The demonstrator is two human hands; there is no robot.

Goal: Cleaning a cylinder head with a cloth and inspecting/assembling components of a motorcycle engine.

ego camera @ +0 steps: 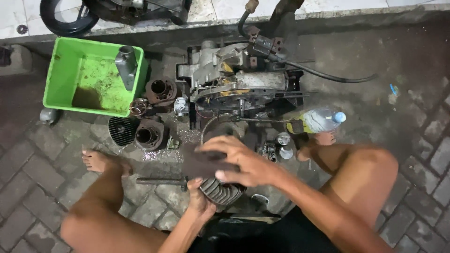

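- Left hand (199, 199) cups the finned engine cylinder (220, 191) from below, steadying it in front of the engine crankcase (234, 79)
- Right hand (241, 161) presses a dark abrasive sheet (204, 161) flat on top, apparently for rubbing its face

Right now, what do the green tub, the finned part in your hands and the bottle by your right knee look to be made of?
Green tub: moulded plastic, glossy walls, grimy floor. Finned part, held by the left hand under the right hand: probably cast metal, dull grey with cooling fins. Bottle: clear thin plastic, see-through, pale blue cap.
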